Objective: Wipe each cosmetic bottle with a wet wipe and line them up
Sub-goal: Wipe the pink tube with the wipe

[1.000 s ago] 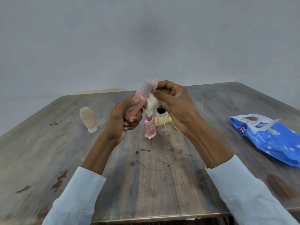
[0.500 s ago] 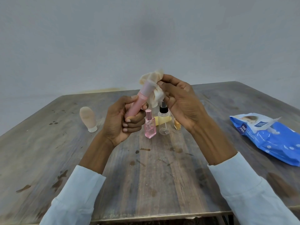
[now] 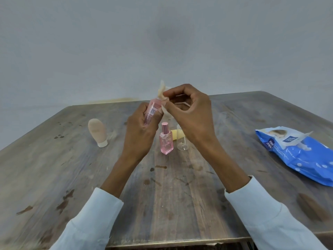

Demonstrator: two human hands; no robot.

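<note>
Wipe bunched at the top of the pink tube, lower than half a second ago.

On the tabletop [image 3: 72, 177] I see the blue wipes pack [image 3: 299, 156] unmoved at right; my left hand [image 3: 140, 132] now grips the pink tube [image 3: 151, 110] more upright (label facing me), fingers curled round it. My right hand [image 3: 189, 112] has turned knuckles-up, pinching the wet wipe [image 3: 162, 91] on the cap. The beige tube [image 3: 97, 131], pink perfume bottle [image 3: 166, 141] and clear bottle [image 3: 182, 143] stand unchanged.

The tube [image 3: 151, 112] and square bottle [image 3: 166, 141] were pink. The wipe pack [image 3: 302, 154] was blue and white; the bench [image 3: 72, 168] grey-brown, stained.
</note>
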